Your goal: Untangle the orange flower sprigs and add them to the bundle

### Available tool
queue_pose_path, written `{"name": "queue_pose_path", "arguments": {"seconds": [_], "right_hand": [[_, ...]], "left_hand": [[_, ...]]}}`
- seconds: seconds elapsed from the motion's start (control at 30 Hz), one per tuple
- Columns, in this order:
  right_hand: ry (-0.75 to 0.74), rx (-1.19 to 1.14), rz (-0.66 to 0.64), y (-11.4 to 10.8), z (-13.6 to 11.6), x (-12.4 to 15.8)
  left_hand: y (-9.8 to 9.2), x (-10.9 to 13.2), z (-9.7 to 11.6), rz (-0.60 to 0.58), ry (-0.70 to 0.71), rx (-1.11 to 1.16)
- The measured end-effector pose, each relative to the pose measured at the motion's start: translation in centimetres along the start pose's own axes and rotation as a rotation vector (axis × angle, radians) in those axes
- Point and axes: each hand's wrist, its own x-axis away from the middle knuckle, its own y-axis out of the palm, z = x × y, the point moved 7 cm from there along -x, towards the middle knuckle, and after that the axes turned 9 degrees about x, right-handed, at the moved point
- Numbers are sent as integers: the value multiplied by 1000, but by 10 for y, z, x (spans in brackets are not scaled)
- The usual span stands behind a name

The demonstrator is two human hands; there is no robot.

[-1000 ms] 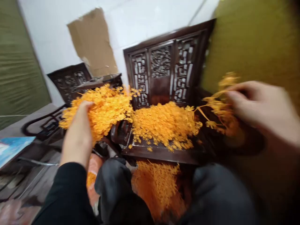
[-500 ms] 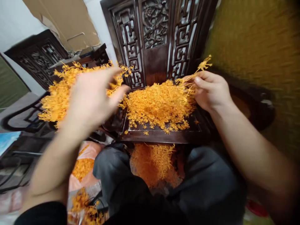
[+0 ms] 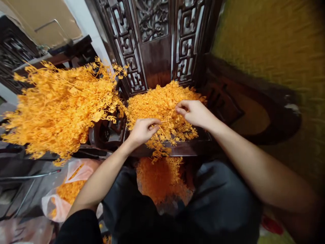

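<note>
A thin orange sprig [image 3: 158, 146] is stretched between the two hands, over the front of a chair seat [image 3: 203, 146], its branching tips hanging across the seat's edge. The left hand [image 3: 143, 130] pinches it with thumb and fingertips; the right hand [image 3: 193, 113] grips it the same way, a little higher. Right behind and partly under the fingers lies a heap of orange sprigs [image 3: 149, 101], crumbly and dense, filling much of the seat. To the left bulges a larger, looser bunch [image 3: 61, 101] with spidery, stringy ends; it hides part of the chair's left armrest. Below it, a thin, whitish-pink plastic bag [image 3: 78, 169] holds more orange pieces, partly covered by the left forearm. The person's dark-trousered knees frame another orange mass [image 3: 175, 169] under the seat, too shadowed to make out fully. Behind the heap rises a glossy dark wood backrest [image 3: 157, 64], pierced with angular fretwork. A curved armrest [image 3: 281, 108] stands to the right, before a woven-looking, olive-yellow surface [image 3: 266, 40]; flat brown cardboard [image 3: 48, 17] leans at upper left.
</note>
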Motion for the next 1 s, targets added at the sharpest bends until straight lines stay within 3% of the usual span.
{"name": "queue_pose_path", "arguments": {"seconds": [0.07,0.2,0.27,0.33,0.43,0.53,0.63,0.73,0.83,0.9,1.0], "right_hand": [[-49,116,39,-1,-6,2],[-249,332,298,-18,-45,19],[-386,267,391,-24,-71,34],[-561,122,398,-22,-95,52],[-669,-130,244,0,-114,67],[-575,-248,47,31,-113,67],[-553,-224,-145,53,-112,64],[-616,-174,-308,59,-114,63],[-646,-88,-321,53,-113,61],[-634,-11,-304,53,-113,57],[-551,104,-293,58,-114,50]], "left_hand": [[-1,3,-3,21,56,-126],[-2,8,3,76,125,-353],[1,11,11,65,179,-454],[3,14,18,33,244,-427],[1,23,23,33,267,-175],[-2,33,15,67,136,202],[0,45,6,86,-5,480],[0,51,-2,92,-115,669],[2,54,-12,59,-249,902],[-2,54,-16,59,-300,928],[-18,55,-18,122,-276,660]]}}
